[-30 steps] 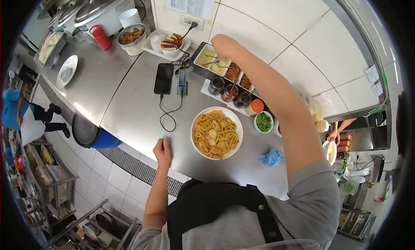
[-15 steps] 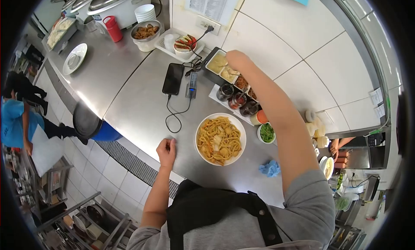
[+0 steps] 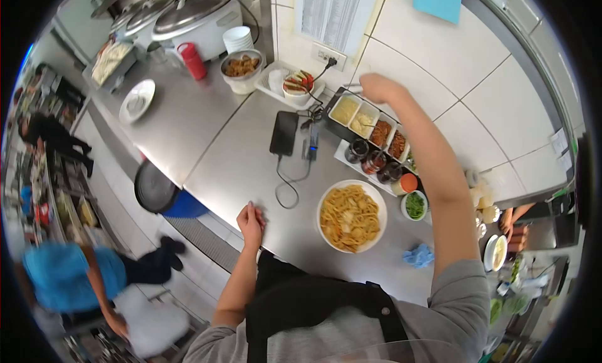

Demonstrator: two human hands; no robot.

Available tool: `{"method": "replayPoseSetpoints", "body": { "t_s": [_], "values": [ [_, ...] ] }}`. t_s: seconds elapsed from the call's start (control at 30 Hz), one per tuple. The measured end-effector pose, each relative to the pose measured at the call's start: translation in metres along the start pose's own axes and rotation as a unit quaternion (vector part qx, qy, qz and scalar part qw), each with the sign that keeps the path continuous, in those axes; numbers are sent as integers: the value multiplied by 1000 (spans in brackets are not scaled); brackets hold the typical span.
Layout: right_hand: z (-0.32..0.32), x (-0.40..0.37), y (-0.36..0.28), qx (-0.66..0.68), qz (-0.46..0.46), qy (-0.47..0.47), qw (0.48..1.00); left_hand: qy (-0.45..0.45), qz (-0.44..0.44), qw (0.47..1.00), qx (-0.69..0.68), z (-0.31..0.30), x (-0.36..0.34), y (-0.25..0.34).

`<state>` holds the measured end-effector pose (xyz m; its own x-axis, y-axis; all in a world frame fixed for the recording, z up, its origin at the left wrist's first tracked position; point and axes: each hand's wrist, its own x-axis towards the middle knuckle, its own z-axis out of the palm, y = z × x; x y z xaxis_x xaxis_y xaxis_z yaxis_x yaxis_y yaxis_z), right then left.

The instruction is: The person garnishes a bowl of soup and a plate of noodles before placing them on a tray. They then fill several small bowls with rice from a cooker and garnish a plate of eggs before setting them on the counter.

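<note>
Reaching over the tray [image 3: 331,117], the right hand [image 3: 378,87] is curled, hold unclear. The left hand [image 3: 251,222] is rested empty, half-open.

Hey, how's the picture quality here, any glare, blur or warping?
Head view: heavy fisheye bows the steel counter and wall tiles, with black corners; bright sheen along the counter's near edge; the person in blue at lower left is motion-blurred, while the noodles are sharp.

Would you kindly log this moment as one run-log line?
left hand: on counter edge | right hand: over condiment tray far edge | noodle plate: between arms, untouched | phone: on counter, cabled
</note>
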<state>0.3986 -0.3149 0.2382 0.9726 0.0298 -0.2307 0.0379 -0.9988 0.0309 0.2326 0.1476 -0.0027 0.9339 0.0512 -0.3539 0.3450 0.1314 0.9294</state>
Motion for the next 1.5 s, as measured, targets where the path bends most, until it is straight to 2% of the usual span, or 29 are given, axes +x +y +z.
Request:
{"method": "replayPoseSetpoints", "body": {
  "t_s": [0.07, 0.13, 0.2, 0.23, 0.3, 0.37, 0.43, 0.5, 0.67, 0.7, 0.8, 0.9, 0.93, 0.97, 1.0, 1.03, 1.07, 1.1, 1.17, 1.23, 1.3, 1.4, 1.43, 1.5],
  "values": [
    [-63, 6, -47, 95, 9, 21, 995, 20, 55, 998, 40, -23, 39, 17],
    [-68, 53, -82, 89, -16, 176, 980, -11, 131, 976, 176, -40, 85, 46],
    [-60, 121, -116, 56, 7, 236, 970, -27, 232, 919, 318, -61, 130, 70],
    [-53, 148, -133, 43, 10, 237, 970, -24, 241, 900, 361, -68, 150, 83],
    [-46, 199, -166, 18, 8, 244, 970, -13, 223, 921, 319, -76, 183, 93],
    [-46, 236, -194, 35, 41, 182, 982, -4, 236, 934, 268, -77, 198, 84],
    [-35, 265, -208, 46, 70, 102, 991, -18, 258, 920, 296, -80, 196, 85],
    [-25, 293, -218, 50, 92, 15, 994, -17, 237, 936, 260, -84, 201, 74],
    [-1, 319, -227, 110, 136, 79, 981, -42, 253, 928, 272, -81, 198, 90],
    [-2, 313, -228, 120, 155, 95, 976, -49, 254, 927, 272, -83, 200, 87],
    [-8, 277, -212, 125, 104, 160, 974, -66, 245, 924, 286, -85, 198, 89],
    [-30, 179, -176, 158, 44, 238, 957, -92, 228, 927, 283, -87, 198, 88],
    [-42, 127, -171, 211, 89, 240, 943, -98, 234, 925, 283, -84, 197, 90],
    [-50, 70, -163, 231, 82, 254, 936, -104, 239, 923, 283, -82, 195, 92],
    [-70, 14, -164, 236, 154, 179, 943, -120, 230, 920, 295, -83, 194, 91],
    [-62, -38, -149, 230, 179, 158, 943, -134, 223, 916, 305, -81, 196, 89],
    [-60, -86, -152, 309, 259, 136, 905, -147, 237, 906, 319, -80, 195, 87],
    [-40, -133, -144, 234, 326, 93, 911, -167, 243, 897, 331, -78, 196, 86],
    [23, -213, -138, 191, 391, 15, 900, -203, 257, 876, 355, -74, 197, 87],
    [90, -266, -149, 182, 458, -50, 869, -230, 267, 859, 372, -72, 198, 91],
    [130, -279, -164, 174, 460, -115, 863, -249, 275, 853, 366, -71, 197, 95],
    [141, -281, -171, 143, 436, -171, 872, -263, 268, 853, 363, -77, 199, 90],
    [136, -272, -169, 127, 420, -181, 880, -264, 261, 854, 365, -78, 201, 89],
    [89, -251, -152, 71, 465, -156, 868, -262, 272, 857, 349, -79, 201, 88]
  ]
}}
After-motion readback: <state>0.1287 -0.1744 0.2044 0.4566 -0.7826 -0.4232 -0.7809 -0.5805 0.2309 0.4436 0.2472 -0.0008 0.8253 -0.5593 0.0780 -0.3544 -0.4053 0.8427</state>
